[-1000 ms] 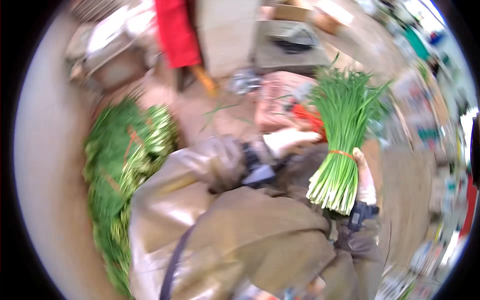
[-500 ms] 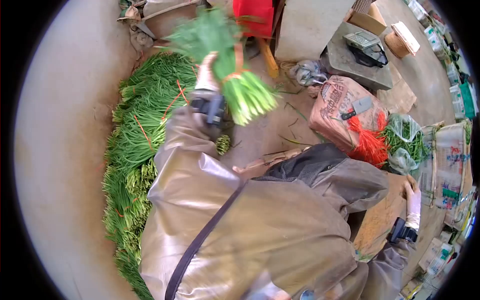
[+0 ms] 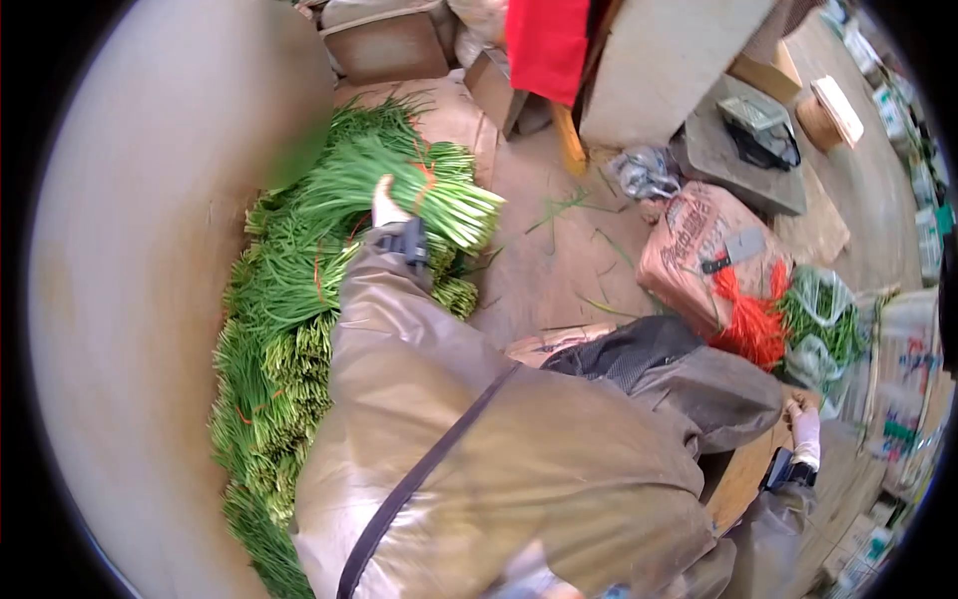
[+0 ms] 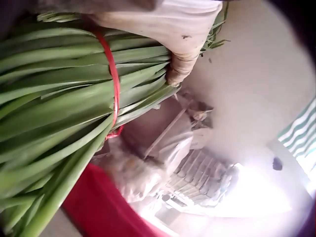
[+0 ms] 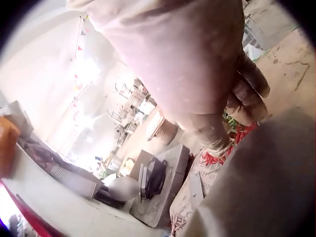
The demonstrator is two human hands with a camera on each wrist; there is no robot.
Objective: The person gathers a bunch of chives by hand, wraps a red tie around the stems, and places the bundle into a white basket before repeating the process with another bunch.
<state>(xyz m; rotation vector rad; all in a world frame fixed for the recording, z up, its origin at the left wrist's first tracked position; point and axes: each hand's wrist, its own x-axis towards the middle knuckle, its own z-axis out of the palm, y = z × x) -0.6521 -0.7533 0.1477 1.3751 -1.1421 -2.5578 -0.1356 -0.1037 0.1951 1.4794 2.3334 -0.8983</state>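
Observation:
My gloved left hand (image 3: 389, 203) grips a bundle of garlic chives (image 3: 459, 205) over the far end of a pile of similar bundles (image 3: 284, 290) by the wall. In the left wrist view a red tie (image 4: 112, 74) circles the green leaves, and the gloved thumb (image 4: 180, 69) curls over their edge. The bundle's pale cut ends point right in the head view. On the other side, my gloved right hand (image 3: 804, 424) is by the far end of a wooden board (image 3: 743, 479). Its fingers (image 5: 252, 84) hang loosely bent in the right wrist view, with nothing held.
Ahead lies a pink printed sack (image 3: 684, 250) with a black-handled knife (image 3: 736, 250) and red ties (image 3: 748, 329) on it. A plastic bag of greens (image 3: 823, 314) is beside it. Farther off are a scale (image 3: 743, 160) and a white panel (image 3: 664, 70). Loose leaves (image 3: 554, 210) litter the floor.
My left hand has carried the bundle leftward and down onto the pile. My right hand, earlier behind the bundle, has let go and moved to the board at the right.

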